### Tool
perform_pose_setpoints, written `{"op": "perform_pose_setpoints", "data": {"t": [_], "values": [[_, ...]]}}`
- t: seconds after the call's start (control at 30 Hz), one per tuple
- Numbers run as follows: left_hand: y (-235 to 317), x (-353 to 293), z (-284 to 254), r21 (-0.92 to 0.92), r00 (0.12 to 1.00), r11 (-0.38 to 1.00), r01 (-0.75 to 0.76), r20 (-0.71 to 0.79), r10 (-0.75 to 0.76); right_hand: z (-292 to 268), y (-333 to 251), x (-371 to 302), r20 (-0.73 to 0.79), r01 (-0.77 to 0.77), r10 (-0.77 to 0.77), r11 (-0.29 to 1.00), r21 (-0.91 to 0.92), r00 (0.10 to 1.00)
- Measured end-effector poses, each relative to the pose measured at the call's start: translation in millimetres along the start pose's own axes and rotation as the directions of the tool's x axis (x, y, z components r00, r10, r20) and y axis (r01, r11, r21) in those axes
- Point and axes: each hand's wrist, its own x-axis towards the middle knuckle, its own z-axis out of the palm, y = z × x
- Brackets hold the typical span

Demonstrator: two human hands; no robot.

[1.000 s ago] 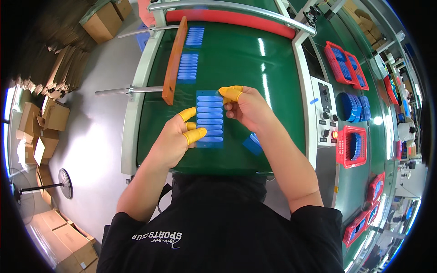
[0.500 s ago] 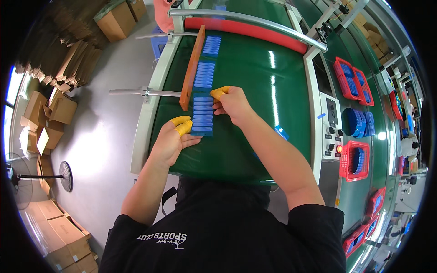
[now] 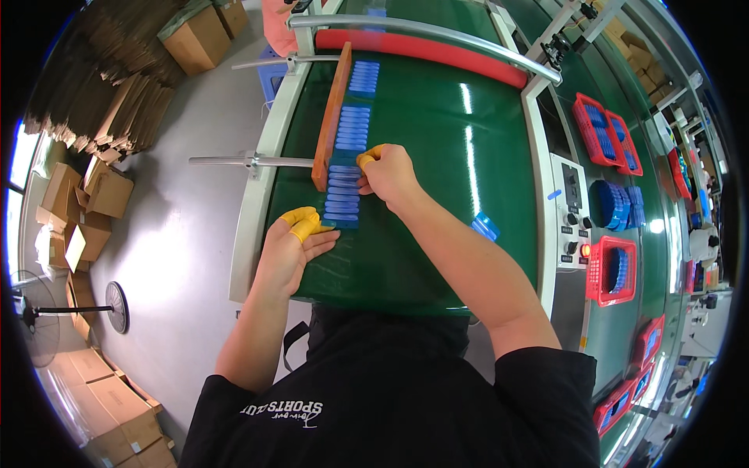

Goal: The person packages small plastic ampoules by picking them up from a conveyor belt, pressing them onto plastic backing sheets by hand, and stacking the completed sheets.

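Note:
Closest to me on the green belt [image 3: 421, 265] lies a translucent blue ribbed pack [image 3: 342, 197] with a row of rounded bars. My right hand [image 3: 390, 178], yellow covers on its thumb and finger, pinches the far right edge of this pack. Beside its near left corner is my left hand [image 3: 285, 248], also with yellow finger covers; its fingers are stretched out and the lower ones reach the pack's near edge. Farther along, a second ribbed pack [image 3: 353, 129] and a third ribbed pack [image 3: 364, 77] lie in line beside an orange guide board [image 3: 332, 117].
A red roller [image 3: 421, 53] and a metal bar [image 3: 437, 35] cross the belt ahead. A loose blue pack [image 3: 485, 227] lies on the right. Beyond the control panel [image 3: 570, 210], red baskets [image 3: 612, 270] with blue pieces stand on another belt. Cardboard boxes [image 3: 117, 398] stand left.
The nearest pack has shifted slightly left, toward the line of the guide board, with my right hand. My left hand has drawn back a little from the pack's left edge.

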Motion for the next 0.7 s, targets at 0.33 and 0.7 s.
{"op": "perform_pose_setpoints", "data": {"t": [0.33,0.7], "values": [[-2,-18,-9,0.336,0.991,0.941,-0.043,-0.107,0.084,3,13,3,-0.056,0.202,-0.242,0.9,-0.385,0.969],[-4,-29,-2,0.305,0.972,0.926,-0.222,-0.01,0.237,-24,5,-24,-0.175,0.3,-0.412,0.842,-0.448,0.894]]}}
